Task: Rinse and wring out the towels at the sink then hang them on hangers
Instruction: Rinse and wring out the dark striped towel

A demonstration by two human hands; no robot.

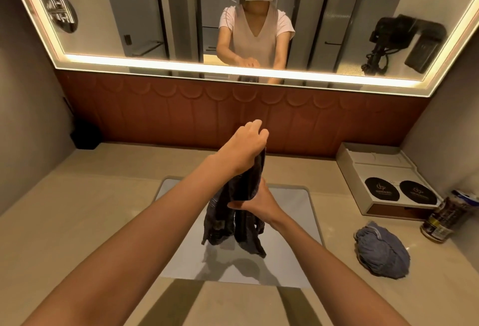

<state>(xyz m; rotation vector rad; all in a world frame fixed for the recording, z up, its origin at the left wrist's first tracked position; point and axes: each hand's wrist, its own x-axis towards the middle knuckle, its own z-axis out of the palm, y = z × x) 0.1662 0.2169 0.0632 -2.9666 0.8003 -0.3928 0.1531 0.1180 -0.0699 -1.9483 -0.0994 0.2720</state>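
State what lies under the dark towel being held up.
The pale sink basin, with a shadow on it. The dark towel hides part of the basin floor; no drain shows.

A beige tabletop (77, 209) runs below a reddish-brown scalloped backsplash (181, 113) and a mirror (129, 15) edged with a glowing strip. A small black box (85, 135) stands in the back left corner. At the right, a white tray (375, 167) carries two round black coasters (382, 189), and a dark printed container (445, 218) stands just in front of it. The mirror reflects a black hair dryer (404, 38) on a wall.
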